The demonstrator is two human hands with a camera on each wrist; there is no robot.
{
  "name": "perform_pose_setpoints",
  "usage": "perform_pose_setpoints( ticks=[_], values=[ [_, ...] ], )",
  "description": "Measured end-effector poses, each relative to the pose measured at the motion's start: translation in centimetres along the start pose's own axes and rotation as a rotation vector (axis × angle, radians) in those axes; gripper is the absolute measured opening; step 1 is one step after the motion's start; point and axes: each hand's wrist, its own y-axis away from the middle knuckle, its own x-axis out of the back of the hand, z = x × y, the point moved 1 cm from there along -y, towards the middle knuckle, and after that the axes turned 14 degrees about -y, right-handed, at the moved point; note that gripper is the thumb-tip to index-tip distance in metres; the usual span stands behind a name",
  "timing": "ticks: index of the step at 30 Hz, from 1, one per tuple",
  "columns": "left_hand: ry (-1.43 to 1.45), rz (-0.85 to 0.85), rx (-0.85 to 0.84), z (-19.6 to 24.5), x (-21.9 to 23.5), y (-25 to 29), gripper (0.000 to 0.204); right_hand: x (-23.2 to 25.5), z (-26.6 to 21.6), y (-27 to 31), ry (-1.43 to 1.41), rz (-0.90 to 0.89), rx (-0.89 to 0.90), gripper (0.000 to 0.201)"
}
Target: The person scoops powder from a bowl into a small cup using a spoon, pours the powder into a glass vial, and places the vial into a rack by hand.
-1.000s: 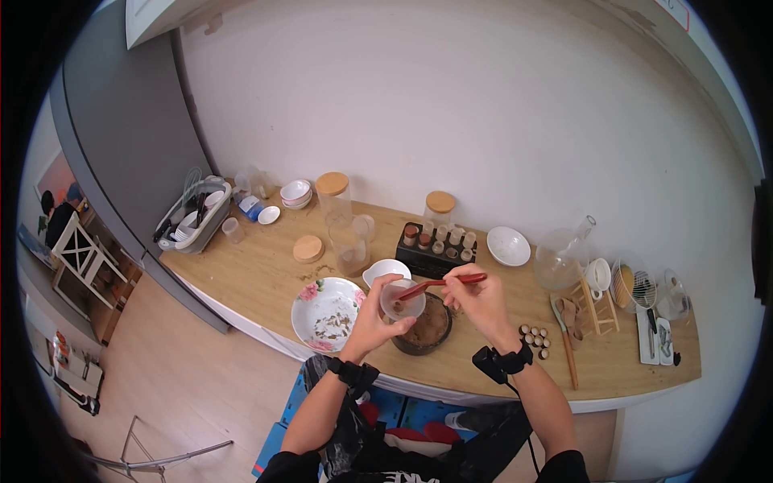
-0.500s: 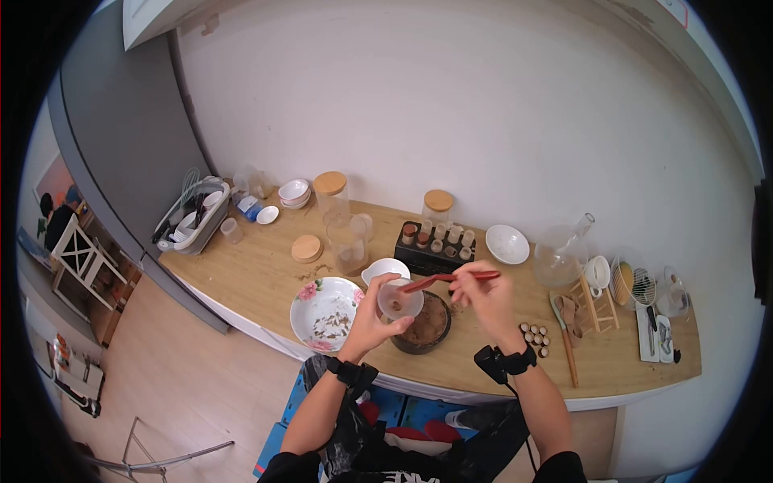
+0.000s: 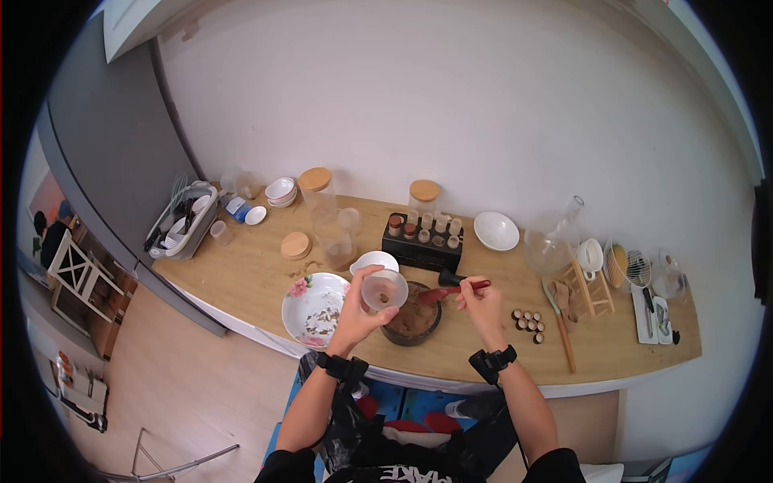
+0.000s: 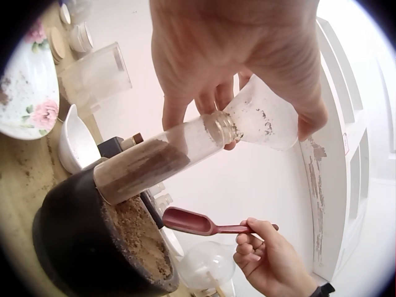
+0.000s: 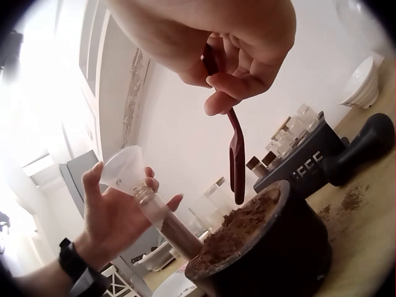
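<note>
My left hand (image 4: 235,49) grips a clear funnel (image 4: 266,117) set in the mouth of a glass tube (image 4: 161,158) partly filled with brown powder. The tube slants, its lower end at the rim of a black bowl (image 4: 80,229) of brown powder (image 5: 241,226). In the right wrist view my right hand (image 5: 229,55) pinches the handle of a red scoop (image 5: 237,164), which hangs over the bowl. The head view shows the left hand (image 3: 358,314) left of the bowl and the right hand (image 3: 483,310) to its right.
A flowered plate (image 3: 302,322) with brown bits lies left of the bowl, a white dish (image 3: 374,259) behind it. Farther back stands a black rack (image 3: 423,251) of small vials. Several small caps (image 3: 529,322) and wooden utensils (image 3: 561,322) lie to the right.
My right hand has drawn the scoop away from the funnel and lowered it over the bowl. The left hand still holds the funnel. The head view has shifted slightly.
</note>
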Motion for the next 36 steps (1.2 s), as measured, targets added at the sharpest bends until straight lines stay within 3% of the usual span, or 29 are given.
perform_pose_setpoints(
  ticks=[4, 7, 15, 23, 26, 31, 36],
  values=[
    [-0.041, 0.01, -0.005, 0.2, -0.1, 0.0, 0.07, -0.2, 0.8, 0.8, 0.107, -0.111, 0.054, 0.014],
    [-0.067, 0.022, -0.01, 0.0, 0.0, -0.1, 0.071, -0.5, 3.1, 1.3, 0.023, -0.128, 0.022, 0.013],
    [-0.037, 0.04, -0.004, -0.2, -0.1, -0.1, 0.072, 0.6, 4.4, 2.0, -0.055, -0.068, -0.045, 0.015],
    [-0.053, 0.007, -0.001, -0.3, 0.1, 0.1, 0.071, 0.8, 4.3, 3.1, -0.138, -0.041, -0.16, 0.034],
    [-0.044, 0.011, -0.002, -0.5, 0.1, 0.1, 0.071, 1.2, 5.1, 3.3, -0.218, 0.006, -0.169, 0.028],
    [-0.038, 0.006, 0.002, -0.6, 0.2, 0.1, 0.071, 1.7, 5.3, 4.0, -0.238, -0.105, -0.099, 0.011],
    [-0.024, 0.023, -0.005, -0.9, 0.1, 0.1, 0.072, 2.7, 6.8, 4.1, -0.171, -0.122, -0.111, 0.01]
  ],
)
